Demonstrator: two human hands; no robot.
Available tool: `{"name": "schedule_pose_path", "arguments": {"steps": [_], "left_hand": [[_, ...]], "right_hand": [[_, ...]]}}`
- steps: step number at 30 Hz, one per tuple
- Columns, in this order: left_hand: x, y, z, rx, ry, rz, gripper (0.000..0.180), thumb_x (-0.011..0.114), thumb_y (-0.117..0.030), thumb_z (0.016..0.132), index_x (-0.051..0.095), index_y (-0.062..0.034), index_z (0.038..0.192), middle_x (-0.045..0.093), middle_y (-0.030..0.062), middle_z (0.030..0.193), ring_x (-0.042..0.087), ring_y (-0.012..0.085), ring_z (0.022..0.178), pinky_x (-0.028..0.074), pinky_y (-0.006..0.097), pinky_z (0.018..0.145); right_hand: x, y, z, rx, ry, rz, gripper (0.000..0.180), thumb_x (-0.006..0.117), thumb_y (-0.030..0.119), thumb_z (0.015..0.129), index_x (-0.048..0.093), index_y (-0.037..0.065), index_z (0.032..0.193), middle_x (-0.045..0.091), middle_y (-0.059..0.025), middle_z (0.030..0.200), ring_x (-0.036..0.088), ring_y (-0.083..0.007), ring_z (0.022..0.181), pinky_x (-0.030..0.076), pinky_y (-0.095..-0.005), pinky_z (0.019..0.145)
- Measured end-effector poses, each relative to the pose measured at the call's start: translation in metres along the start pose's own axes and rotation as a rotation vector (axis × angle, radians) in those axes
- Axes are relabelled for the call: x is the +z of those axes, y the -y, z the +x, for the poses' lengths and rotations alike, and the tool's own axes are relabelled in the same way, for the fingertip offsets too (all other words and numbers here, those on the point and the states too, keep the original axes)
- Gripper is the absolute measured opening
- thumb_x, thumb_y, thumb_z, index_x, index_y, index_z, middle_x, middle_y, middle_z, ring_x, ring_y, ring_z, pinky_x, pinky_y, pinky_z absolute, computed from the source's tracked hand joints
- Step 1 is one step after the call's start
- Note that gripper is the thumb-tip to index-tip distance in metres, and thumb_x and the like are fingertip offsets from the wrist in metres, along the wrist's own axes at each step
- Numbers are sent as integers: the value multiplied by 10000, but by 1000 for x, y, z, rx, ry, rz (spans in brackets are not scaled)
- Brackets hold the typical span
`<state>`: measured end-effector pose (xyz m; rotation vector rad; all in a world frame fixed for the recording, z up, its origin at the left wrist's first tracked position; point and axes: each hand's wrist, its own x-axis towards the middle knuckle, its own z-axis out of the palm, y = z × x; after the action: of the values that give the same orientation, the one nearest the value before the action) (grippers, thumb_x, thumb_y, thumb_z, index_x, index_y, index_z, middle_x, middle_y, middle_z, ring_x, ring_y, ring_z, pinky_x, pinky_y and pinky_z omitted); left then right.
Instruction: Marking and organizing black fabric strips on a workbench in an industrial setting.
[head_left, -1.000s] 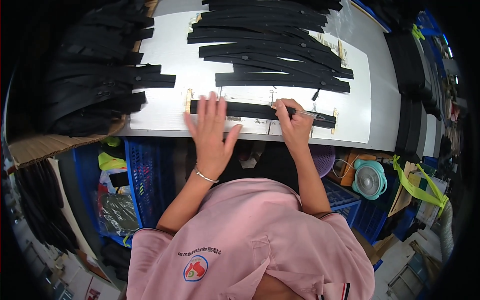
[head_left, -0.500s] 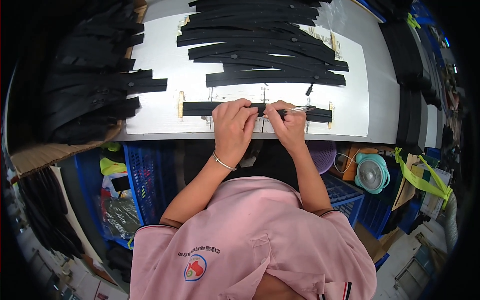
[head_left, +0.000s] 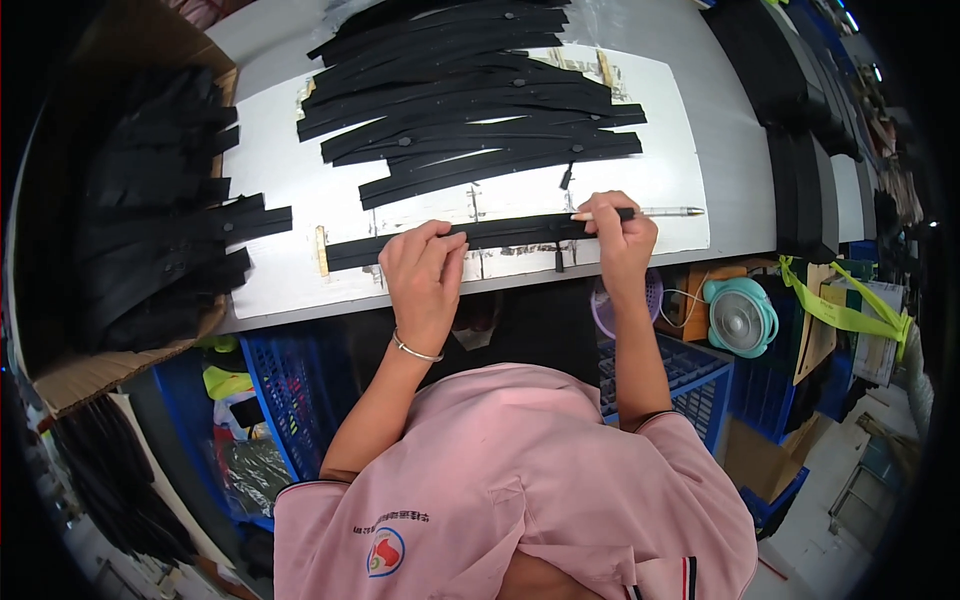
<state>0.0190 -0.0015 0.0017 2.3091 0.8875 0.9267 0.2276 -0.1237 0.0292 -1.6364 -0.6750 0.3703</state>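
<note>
A long black zipper lies straight across the white board, its small pull tab pointing toward me. With fingers bunched together, my left hand presses and steadies the zipper left of its middle. My right hand grips a clear-barrelled pen, whose tip meets the upper edge of the zipper near its right end. That right end is hidden behind the hand. Beyond it, several more black zippers lie in an overlapping pile, one with its pull tab dangling toward me.
At the left, a cardboard box holds many black zippers. Dark padded blocks line the table's right side. Below the edge are a blue crate, a purple basket and a turquoise fan.
My right hand has slid rightward along the zipper with the pen, away from my left hand. The left hand stays on the strip. The pull tab is now uncovered, and the view has turned slightly.
</note>
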Motion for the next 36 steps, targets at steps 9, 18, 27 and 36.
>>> {"name": "schedule_pose_path", "arguments": {"steps": [9,18,27,36], "left_hand": [[32,-37,16,79,95,-162,153,768,-90,836,742,-84,987,701,44,1089,619,259,1040,426,383,930],[77,-62,30,157,113,-178,136,754,-62,779,704,-52,904,664,48,1047,590,267,1009,416,419,928],[79,-60,28,137,118,-150,149,766,-85,784,722,-82,926,689,30,1071,593,261,1042,405,403,954],[79,-58,26,125,130,-172,181,767,-92,791,720,-79,965,689,40,1122,595,277,1062,405,417,971]], "right_hand": [[-12,-30,4,-1,43,-91,182,635,89,994,713,-37,888,704,-36,825,576,-69,701,459,-234,647],[-11,-29,5,-41,96,-175,148,653,62,972,713,-53,900,706,-52,784,597,-75,687,464,-242,624],[-18,-32,5,-106,144,-117,174,674,76,934,715,-44,813,721,-93,737,669,-154,604,494,-290,559],[-20,-38,7,-249,204,-251,177,690,102,903,713,-17,774,673,-84,642,640,-174,542,466,-303,524]]}}
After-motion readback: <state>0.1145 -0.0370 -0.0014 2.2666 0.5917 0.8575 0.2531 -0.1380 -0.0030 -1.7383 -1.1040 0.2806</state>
